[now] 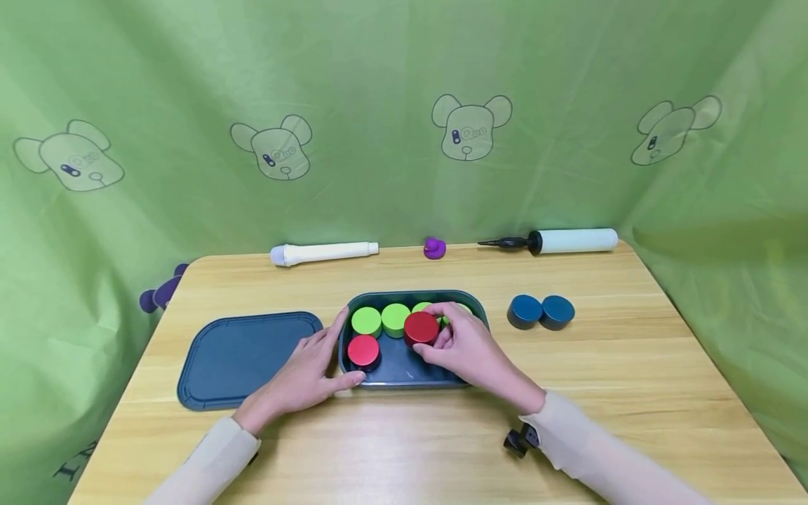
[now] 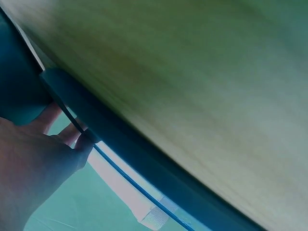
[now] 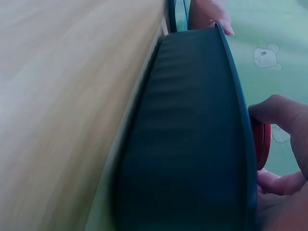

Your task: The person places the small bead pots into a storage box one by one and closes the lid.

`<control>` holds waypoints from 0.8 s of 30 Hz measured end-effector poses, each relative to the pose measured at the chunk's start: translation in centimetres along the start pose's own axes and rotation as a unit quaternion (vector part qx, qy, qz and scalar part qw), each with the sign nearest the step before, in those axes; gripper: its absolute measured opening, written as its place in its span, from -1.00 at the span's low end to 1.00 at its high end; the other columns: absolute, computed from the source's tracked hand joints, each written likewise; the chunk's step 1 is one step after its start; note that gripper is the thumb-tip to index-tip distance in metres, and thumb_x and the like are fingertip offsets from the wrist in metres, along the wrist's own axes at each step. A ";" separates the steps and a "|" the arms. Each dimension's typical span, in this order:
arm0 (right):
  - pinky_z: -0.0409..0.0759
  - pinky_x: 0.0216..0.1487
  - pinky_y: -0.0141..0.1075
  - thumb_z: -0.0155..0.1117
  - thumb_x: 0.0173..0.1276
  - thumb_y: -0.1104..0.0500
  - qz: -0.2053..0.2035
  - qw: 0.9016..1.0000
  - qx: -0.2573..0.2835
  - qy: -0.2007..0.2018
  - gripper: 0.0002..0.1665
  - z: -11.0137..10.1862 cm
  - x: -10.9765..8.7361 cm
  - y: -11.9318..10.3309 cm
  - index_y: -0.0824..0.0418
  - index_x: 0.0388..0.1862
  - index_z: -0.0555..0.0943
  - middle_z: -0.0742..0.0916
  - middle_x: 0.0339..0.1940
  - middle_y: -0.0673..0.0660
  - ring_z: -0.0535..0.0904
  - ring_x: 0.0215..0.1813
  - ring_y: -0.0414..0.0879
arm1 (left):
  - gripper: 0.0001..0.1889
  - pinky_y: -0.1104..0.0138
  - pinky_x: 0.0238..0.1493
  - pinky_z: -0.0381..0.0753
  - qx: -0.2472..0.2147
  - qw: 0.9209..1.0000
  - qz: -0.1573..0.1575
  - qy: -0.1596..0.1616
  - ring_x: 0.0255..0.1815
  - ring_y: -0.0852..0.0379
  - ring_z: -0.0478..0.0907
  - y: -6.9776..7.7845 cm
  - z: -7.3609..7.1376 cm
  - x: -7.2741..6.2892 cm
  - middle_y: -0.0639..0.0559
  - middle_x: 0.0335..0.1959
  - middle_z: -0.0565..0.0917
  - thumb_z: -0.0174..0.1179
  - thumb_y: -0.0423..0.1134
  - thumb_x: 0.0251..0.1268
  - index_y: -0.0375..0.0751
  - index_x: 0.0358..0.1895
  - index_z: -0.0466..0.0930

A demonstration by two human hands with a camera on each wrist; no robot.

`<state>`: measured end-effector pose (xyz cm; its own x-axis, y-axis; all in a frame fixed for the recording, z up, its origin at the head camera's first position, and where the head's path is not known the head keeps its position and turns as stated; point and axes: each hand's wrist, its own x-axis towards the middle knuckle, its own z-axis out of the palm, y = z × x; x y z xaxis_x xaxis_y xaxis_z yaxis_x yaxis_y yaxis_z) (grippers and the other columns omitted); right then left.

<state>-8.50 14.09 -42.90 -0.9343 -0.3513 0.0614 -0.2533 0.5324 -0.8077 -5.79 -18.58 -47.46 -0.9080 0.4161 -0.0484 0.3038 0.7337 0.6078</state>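
Observation:
A dark blue rectangular container (image 1: 407,361) holds a back row of lime-green round blocks (image 1: 396,319) and one red round block (image 1: 363,349) at its front left. My right hand (image 1: 466,347) pinches a second red round block (image 1: 421,327) between thumb and fingers over the container, partly covering the green blocks behind. In the right wrist view, that block's red edge (image 3: 263,144) shows just past the container's rim. My left hand (image 1: 309,372) rests against the container's left side, fingers extended along its wall and thumb at the front corner.
A dark blue lid (image 1: 243,361) lies left of the container. Two blue round blocks (image 1: 524,311) stand at the right. Along the back edge are a white toy microphone (image 1: 325,253), a purple rubber duck (image 1: 434,248) and a hand pump (image 1: 568,240).

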 end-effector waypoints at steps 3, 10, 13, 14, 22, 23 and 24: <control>0.66 -0.30 -0.30 0.73 0.29 0.10 0.005 1.000 -0.004 -0.009 -0.25 0.7 0.2 0.0 0.24 0.38 0.59 0.71 -0.18 0.03 0.65 -0.33 -0.11 | 0.19 -0.33 0.63 -0.03 -0.001 1.000 0.001 -0.001 0.68 -0.39 0.16 0.1 0.0 0.0 -0.17 0.71 0.29 0.24 0.51 0.41 0.24 0.85 -0.32; 0.69 -0.26 -0.30 0.73 0.30 0.15 0.031 0.999 -0.024 -0.036 -0.27 2.0 0.6 -0.2 0.27 0.37 0.61 0.75 -0.19 0.01 0.66 -0.38 -0.18 | 0.20 -0.32 0.63 -0.01 0.001 1.000 0.003 -0.001 0.68 -0.39 0.17 0.2 -0.1 0.1 -0.17 0.70 0.29 0.25 0.50 0.41 0.23 0.85 -0.32; 0.70 -0.26 -0.31 0.73 0.29 0.15 0.038 0.998 -0.037 -0.041 -0.30 2.4 0.6 -0.4 0.27 0.34 0.63 0.76 -0.19 0.00 0.65 -0.40 -0.20 | 0.20 -0.32 0.63 -0.01 0.000 1.000 0.002 -0.001 0.68 -0.38 0.17 0.2 -0.2 0.1 -0.16 0.71 0.28 0.25 0.50 0.40 0.22 0.85 -0.32; 0.69 -0.26 -0.31 0.74 0.29 0.15 0.038 0.997 -0.043 -0.042 -0.30 2.6 0.7 -0.6 0.27 0.33 0.64 0.76 -0.19 -0.01 0.65 -0.40 -0.20 | 0.20 -0.32 0.63 -0.01 0.000 1.000 0.001 -0.001 0.68 -0.39 0.17 0.2 -0.1 0.1 -0.16 0.71 0.28 0.25 0.50 0.40 0.22 0.85 -0.32; 0.65 -0.32 -0.34 0.74 0.28 0.11 0.032 0.993 -0.104 -0.050 -0.28 3.6 0.8 -1.1 0.32 0.33 0.65 0.74 -0.31 -0.04 0.61 -0.45 -0.27 | 0.20 -0.33 0.63 -0.02 -0.002 1.000 0.000 -0.004 0.68 -0.39 0.16 0.2 -0.2 0.1 -0.17 0.71 0.28 0.25 0.50 0.41 0.22 0.85 -0.32; 0.66 -0.32 -0.35 0.74 0.29 0.11 0.034 0.992 -0.105 -0.053 -0.28 3.7 0.8 -1.2 0.33 0.33 0.65 0.75 -0.31 -0.04 0.61 -0.45 -0.27 | 0.20 -0.33 0.63 -0.02 -0.002 1.000 0.000 -0.003 0.68 -0.39 0.16 0.2 -0.2 0.0 -0.17 0.71 0.28 0.25 0.50 0.41 0.21 0.85 -0.32; 0.66 -0.32 -0.35 0.74 0.29 0.12 0.036 0.992 -0.105 -0.056 -0.28 3.7 0.9 -1.2 0.34 0.33 0.65 0.75 -0.31 -0.03 0.61 -0.45 -0.27 | 0.20 -0.32 0.63 -0.01 -0.002 1.000 0.000 -0.003 0.68 -0.39 0.16 0.2 -0.2 0.0 -0.18 0.71 0.28 0.25 0.50 0.41 0.21 0.85 -0.32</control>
<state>-8.05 10.26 -44.03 -0.9211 -0.3834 -0.0673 -0.2441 0.7037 -0.6673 -5.81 -18.52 -47.18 -0.9060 0.4200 -0.0536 0.3029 0.7314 0.6110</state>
